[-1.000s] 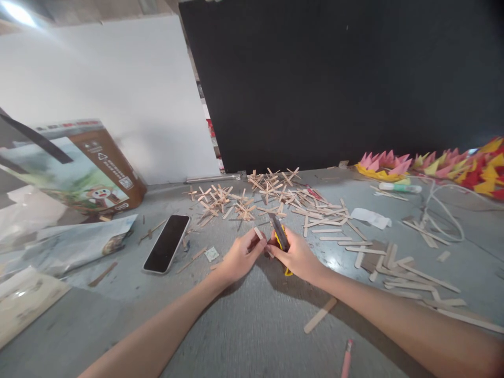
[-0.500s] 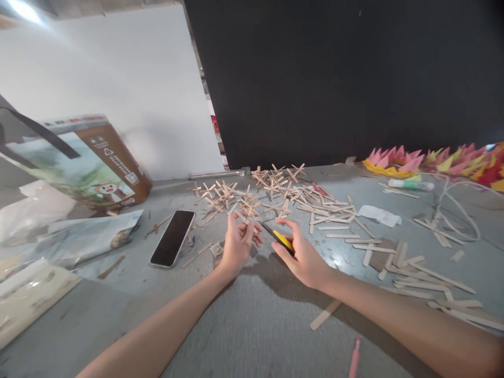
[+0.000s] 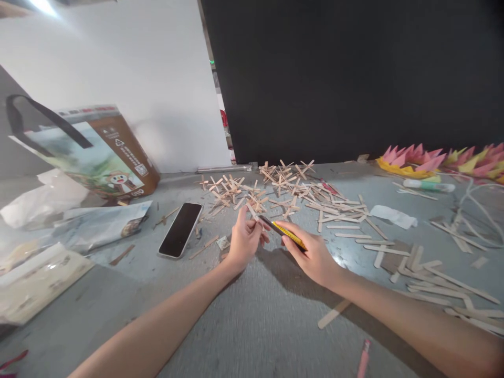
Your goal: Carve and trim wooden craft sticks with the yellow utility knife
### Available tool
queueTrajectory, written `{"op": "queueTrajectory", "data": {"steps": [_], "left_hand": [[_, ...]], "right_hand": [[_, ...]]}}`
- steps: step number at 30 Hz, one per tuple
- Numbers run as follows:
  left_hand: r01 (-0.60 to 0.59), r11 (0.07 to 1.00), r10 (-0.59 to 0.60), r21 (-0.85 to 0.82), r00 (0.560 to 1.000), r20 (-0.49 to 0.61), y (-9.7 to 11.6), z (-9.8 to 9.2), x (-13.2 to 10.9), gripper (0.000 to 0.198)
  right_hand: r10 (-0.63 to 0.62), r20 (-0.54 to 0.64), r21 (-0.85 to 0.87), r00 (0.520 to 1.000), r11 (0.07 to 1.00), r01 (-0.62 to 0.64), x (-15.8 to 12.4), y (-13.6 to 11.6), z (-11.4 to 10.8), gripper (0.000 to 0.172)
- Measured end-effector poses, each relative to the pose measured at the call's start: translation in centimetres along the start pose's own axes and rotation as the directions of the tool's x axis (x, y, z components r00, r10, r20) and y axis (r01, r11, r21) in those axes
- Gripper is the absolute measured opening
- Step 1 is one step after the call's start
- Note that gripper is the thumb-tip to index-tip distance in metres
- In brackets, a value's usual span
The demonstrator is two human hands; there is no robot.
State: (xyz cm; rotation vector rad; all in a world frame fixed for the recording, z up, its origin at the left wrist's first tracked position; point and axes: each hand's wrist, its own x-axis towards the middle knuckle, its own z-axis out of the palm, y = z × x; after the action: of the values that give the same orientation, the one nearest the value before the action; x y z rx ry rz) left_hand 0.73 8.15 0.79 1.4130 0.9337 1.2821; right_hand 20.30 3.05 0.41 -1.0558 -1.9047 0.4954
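My left hand is closed around a wooden craft stick, whose upper end sticks out above the fingers. In my right hand is a yellow and black utility knife, pointed up and to the left. Its dark front end meets the stick beside my left fingers; the exact contact is too small to make out. Just beyond both hands lie crossed craft sticks in a loose heap. A single craft stick rests under my right forearm.
Left of my hands lie a phone, plastic packets and a brown printed bag. Loose sticks spread to the right, near a glue stick, a white cable and pink-yellow paper crowns. A pink pencil lies in front.
The knife's front end has come closer to the stick in my left hand, and my right fingers have closed more along its handle. The whole view has shifted slightly.
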Motion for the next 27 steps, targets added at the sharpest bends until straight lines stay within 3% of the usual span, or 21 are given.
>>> {"op": "queueTrajectory", "data": {"steps": [4, 12, 27], "left_hand": [[0.003, 1.0, -0.003, -0.005, 1.0, 0.014, 0.04, -0.03, -0.19, 0.062], [-0.001, 1.0, 0.002, -0.012, 1.0, 0.021, 0.1, 0.1, -0.08, 0.062], [-0.037, 0.991, 0.032, 0.131, 0.999, 0.038, -0.4, -0.14, -0.16, 0.053]], "right_hand": [[-0.047, 0.027, 0.018, 0.999, 0.999, 0.046, -0.09, -0.12, 0.05, 0.041], [0.001, 0.026, 0.017, 1.0, 1.0, -0.001, -0.01, -0.41, -0.12, 0.041], [-0.057, -0.021, -0.032, 0.998, 0.998, 0.057, -0.56, 0.31, 0.42, 0.044]]}}
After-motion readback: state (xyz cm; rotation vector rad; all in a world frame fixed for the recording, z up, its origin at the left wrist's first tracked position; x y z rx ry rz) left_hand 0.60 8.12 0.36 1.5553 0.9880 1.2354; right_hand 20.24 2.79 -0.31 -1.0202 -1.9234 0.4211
